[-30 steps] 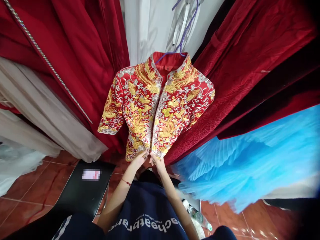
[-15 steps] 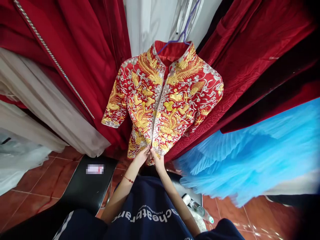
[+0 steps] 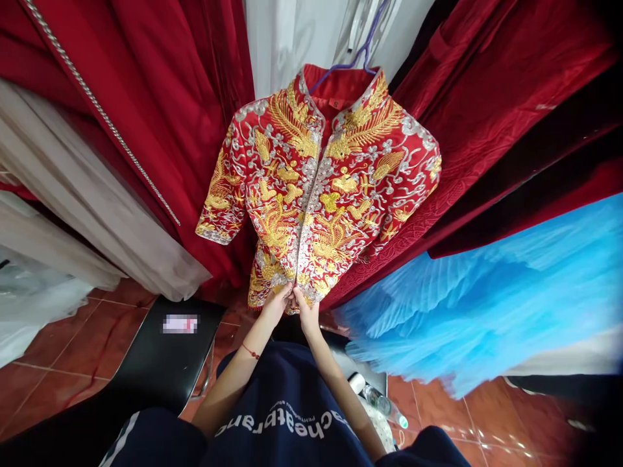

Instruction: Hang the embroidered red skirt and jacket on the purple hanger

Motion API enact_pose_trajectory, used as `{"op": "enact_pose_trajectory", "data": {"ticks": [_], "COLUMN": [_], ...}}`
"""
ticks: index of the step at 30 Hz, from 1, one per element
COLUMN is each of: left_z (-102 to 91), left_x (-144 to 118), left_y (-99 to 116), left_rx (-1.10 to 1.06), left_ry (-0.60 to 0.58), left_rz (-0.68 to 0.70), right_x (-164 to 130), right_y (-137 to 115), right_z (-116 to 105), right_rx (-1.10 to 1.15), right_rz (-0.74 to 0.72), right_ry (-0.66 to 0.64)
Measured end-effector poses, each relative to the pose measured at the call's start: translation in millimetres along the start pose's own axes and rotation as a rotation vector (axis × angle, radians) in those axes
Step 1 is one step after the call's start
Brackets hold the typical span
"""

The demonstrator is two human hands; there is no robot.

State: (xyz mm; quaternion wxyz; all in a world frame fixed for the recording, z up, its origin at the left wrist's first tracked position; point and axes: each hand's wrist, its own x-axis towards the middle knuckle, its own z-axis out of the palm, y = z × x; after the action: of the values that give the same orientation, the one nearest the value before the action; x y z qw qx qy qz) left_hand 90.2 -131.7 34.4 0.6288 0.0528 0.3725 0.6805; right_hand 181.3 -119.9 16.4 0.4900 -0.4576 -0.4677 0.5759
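Hanging in front of you on a purple hanger [image 3: 363,55], the embroidered red jacket [image 3: 321,188] faces you with its front panels meeting down the middle. It is covered in gold and silver stitching, with a stand-up collar and short wide sleeves spread to either side. Both your hands sit at the bottom hem, right where the two front edges come together. Your left hand [image 3: 276,303] has its grip pinching the lower corner of the panel on your left side, fingers curled onto the cloth. Your right hand [image 3: 308,314] does the same on the panel on your right, its grip pressed on the hem edge. The two hands are just beside each other, nearly touching at the centre opening. A thin red bracelet [image 3: 250,352] circles your left wrist.

Around the jacket hang other garments: deep red gowns [image 3: 160,97] to your left, one trimmed with a silver beaded strip [image 3: 104,117], and dark red velvet cloth [image 3: 487,117] to your right. A pale beige dress [image 3: 82,201] drapes low on your left. A bright blue pleated skirt [image 3: 487,305] fans out on your right, near the jacket's hem. Below, a black chair [image 3: 156,370] stands on the red tiled floor [image 3: 63,370], and a plastic bottle [image 3: 382,405] lies near your right forearm.
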Motion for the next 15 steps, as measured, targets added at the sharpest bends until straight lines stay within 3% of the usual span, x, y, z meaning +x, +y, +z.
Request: {"op": "enact_pose_trajectory", "data": {"ticks": [9,15], "left_z": [-16.5,-12.8], "left_x": [-0.8,6.2], "left_y": [-3.9,0.1], "left_rx": [0.149,0.241], "left_ry": [0.122,0.129], "left_rz": [0.085,0.144], "right_x": [-3.7,5.3], "right_y": [5.3,5.8], "right_z": [6.2,8.3], "right_rx": [0.048,0.032], "right_rz": [0.052,0.084], "right_ry": [0.089,0.121]}}
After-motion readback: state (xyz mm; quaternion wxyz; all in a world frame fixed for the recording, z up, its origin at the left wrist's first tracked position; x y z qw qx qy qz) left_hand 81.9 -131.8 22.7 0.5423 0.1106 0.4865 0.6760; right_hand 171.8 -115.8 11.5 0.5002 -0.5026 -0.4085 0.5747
